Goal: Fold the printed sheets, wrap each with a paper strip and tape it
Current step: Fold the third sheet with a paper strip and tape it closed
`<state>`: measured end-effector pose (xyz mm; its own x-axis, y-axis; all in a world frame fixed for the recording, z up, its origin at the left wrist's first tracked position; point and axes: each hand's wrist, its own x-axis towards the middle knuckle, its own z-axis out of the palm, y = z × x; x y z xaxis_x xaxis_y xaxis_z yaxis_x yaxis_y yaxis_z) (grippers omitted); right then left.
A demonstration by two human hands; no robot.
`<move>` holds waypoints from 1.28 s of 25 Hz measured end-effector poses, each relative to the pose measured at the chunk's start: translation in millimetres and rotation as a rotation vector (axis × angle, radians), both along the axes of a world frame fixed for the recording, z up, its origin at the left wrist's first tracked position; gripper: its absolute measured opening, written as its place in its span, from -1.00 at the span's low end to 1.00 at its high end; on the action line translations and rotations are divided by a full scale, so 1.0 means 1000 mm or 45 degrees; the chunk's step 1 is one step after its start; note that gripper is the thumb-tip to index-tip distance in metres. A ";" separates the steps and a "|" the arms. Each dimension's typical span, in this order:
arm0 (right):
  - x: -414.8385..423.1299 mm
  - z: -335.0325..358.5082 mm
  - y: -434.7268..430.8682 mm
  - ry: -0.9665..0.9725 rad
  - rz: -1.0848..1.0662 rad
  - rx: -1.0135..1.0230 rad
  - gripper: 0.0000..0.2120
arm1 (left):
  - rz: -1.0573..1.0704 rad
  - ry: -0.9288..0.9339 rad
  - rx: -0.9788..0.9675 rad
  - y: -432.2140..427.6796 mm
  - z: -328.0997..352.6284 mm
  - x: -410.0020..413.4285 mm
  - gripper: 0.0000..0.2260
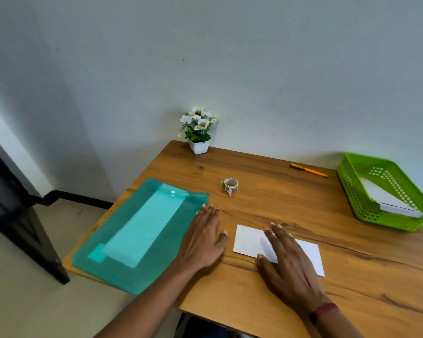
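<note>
A folded white paper sheet point(247, 239) lies on the wooden desk point(303, 211) near its front edge. The right hand point(286, 262) lies flat on it, fingers straight and slightly spread, pressing down and gripping nothing. The print does not show on the blank upper face. The left hand point(203, 237) rests flat on the desk, fingers straight and holding nothing, between the sheet and a translucent teal plastic folder point(132, 240), with its fingertips at the folder's right edge.

This looks like the folding step for this sheet, with the crease probably being flattened. No strip goes around it and no tape shows on it, so wrapping and taping appear to be left. The small roll of clear tape point(230, 185) sits further back on the desk, apart from both hands, with a loose end hanging out.

Paler paper shapes show through the folder, one long and one small. They may be more sheets or strips, but I cannot tell which.

At the right edge, a bright green perforated plastic basket point(352, 191) holds white folded paper point(381, 196). This is likely finished pieces, though neither the count nor any strip or tape can be made out. An orange pen point(308, 170) and a small white pot of white flowers point(198, 132) stand near the wall.
</note>
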<state>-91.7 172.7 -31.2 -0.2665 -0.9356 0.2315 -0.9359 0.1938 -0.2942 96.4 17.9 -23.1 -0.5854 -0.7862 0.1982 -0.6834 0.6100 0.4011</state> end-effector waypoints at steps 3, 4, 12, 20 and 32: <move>0.028 0.020 -0.050 0.024 0.248 -0.021 -0.50 | 0.124 0.049 -0.028 -0.042 0.012 0.050 -0.41; 0.039 0.026 -0.070 0.051 0.336 -0.045 -0.55 | 0.180 0.053 -0.036 -0.055 0.014 0.067 -0.43; 0.118 0.027 -0.185 0.030 0.716 0.036 -0.53 | 0.507 0.009 -0.015 -0.116 0.012 0.144 -0.53; 0.141 0.019 -0.243 -0.103 0.601 0.165 -0.51 | 0.659 0.153 -0.014 -0.111 -0.004 0.160 -0.56; 0.112 0.045 -0.341 -0.381 0.220 0.402 -0.95 | 0.727 0.484 0.025 -0.118 -0.012 0.166 -0.59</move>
